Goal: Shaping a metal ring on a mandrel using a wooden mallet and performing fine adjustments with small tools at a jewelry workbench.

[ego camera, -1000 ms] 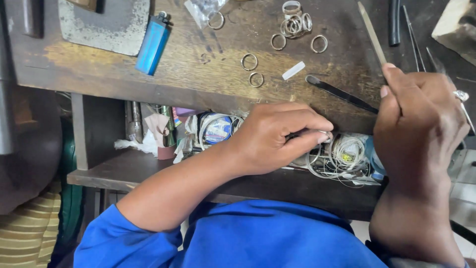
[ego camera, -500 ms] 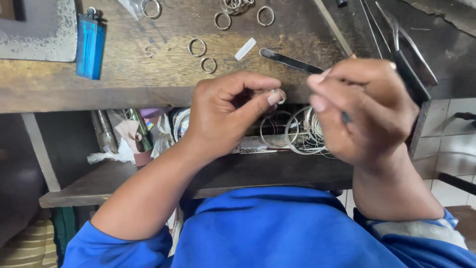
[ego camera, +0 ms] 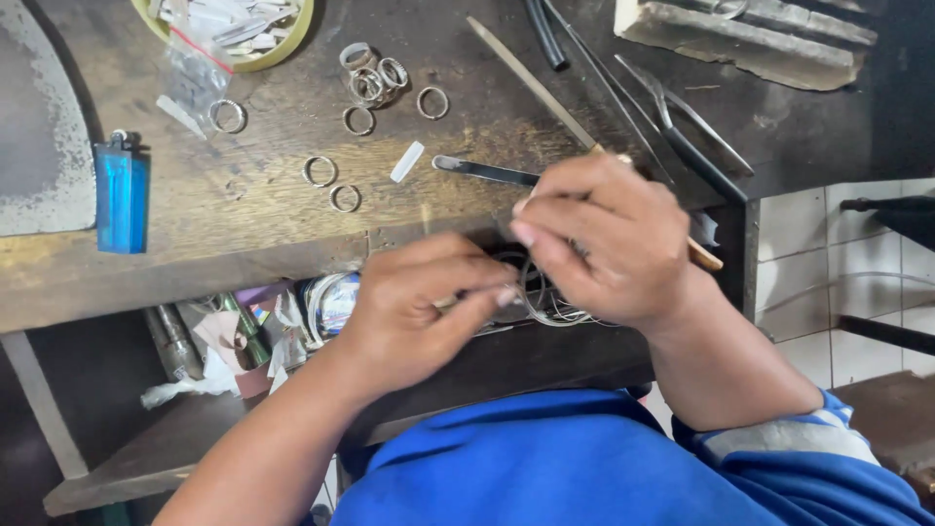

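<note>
Small item, too hidden to identify, pinched between thumb and fingertips of the left hand [ego camera: 424,312], in front of the edge of the wooden surface [ego camera: 243,244], above the lower shelf [ego camera: 146,458]. Right hand [ego camera: 604,239] just beside and slightly above, fingers curled closed around the wooden handle of a long thin file [ego camera: 531,83], fingertips nearly touching those of the left hand. File slanted up and left across the surface, handle end sticking out behind the right hand. Beneath both hands, loops of thin wire [ego camera: 550,307] on the shelf.

Just left of the right hand, flat on the surface, dark tweezers [ego camera: 487,172] and a small white strip [ego camera: 407,162]. Further left, two metal rings [ego camera: 331,183] lying apart from a larger cluster of rings [ego camera: 375,83] near the top. Blue lighter [ego camera: 122,203] well to the left, flat beside a grey curved block [ego camera: 39,146]. Yellow-green dish [ego camera: 292,34] of small scraps at the top edge. Black pliers [ego camera: 682,127] and dark cables [ego camera: 545,34] up right, grey slab [ego camera: 740,39] in the far corner. On the shelf at left, crumpled paper and small tubes [ego camera: 224,336]. Blue sleeves [ego camera: 779,468] at the bottom.
</note>
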